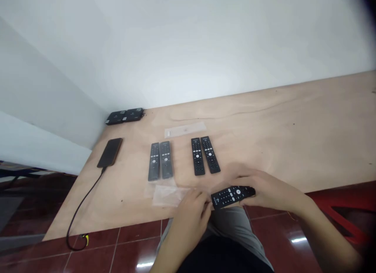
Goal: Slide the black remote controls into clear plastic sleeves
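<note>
For button-side access, black remote control (pixel 233 196) grasped at one end by right hand (pixel 266 190) and at the other by left hand (pixel 190 216), above plywood tabletop (pixel 293 120), just beside clear plastic sleeve (pixel 167 195).

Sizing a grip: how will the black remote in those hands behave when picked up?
Probably stiff: the black remote control looks straight, with no visible flex. Likely light for its size, since the right hand seems to hold it with its fingers. Unlikely to roll: similar remotes lie flat on the plywood table.
</note>
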{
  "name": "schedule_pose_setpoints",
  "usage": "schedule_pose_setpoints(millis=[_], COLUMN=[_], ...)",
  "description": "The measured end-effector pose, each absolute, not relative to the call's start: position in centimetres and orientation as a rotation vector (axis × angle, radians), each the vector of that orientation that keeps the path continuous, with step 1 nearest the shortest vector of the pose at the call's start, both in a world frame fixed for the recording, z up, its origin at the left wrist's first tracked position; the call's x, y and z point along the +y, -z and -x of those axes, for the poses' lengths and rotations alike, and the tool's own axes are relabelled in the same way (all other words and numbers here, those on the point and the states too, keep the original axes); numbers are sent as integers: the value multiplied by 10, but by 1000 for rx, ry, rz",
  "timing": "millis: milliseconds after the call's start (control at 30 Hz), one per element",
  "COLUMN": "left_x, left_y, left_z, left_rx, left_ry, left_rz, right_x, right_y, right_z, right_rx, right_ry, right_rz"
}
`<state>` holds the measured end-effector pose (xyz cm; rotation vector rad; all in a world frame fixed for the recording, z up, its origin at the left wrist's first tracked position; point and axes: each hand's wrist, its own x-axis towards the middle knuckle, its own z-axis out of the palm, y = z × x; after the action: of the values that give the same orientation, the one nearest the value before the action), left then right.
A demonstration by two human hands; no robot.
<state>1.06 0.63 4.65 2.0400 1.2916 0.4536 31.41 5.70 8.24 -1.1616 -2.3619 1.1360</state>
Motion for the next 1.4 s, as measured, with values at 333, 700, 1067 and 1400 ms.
schedule_pose_setpoints(millis=[333, 700, 1067, 1400], left_x=[9, 10, 13, 13], left_y=[-46, -22, -22, -20], left_z=[-7, 11, 11, 12], left_rx=[1187, 1148, 1139, 1146], left_ry=[-472, -620, -652, -666], left_rz=[-2053, -1913, -1894, -1897], right_x=[53, 51, 58, 55], right_y=[-70, -56, -63, -60], right_z=[-318, -325, -328, -329], right_rx=[-2359, -2233, -2270, -2298], right_ry=[-1074, -1166, -1116, -1016], right_rz=[1240, 1238, 1293, 1277])
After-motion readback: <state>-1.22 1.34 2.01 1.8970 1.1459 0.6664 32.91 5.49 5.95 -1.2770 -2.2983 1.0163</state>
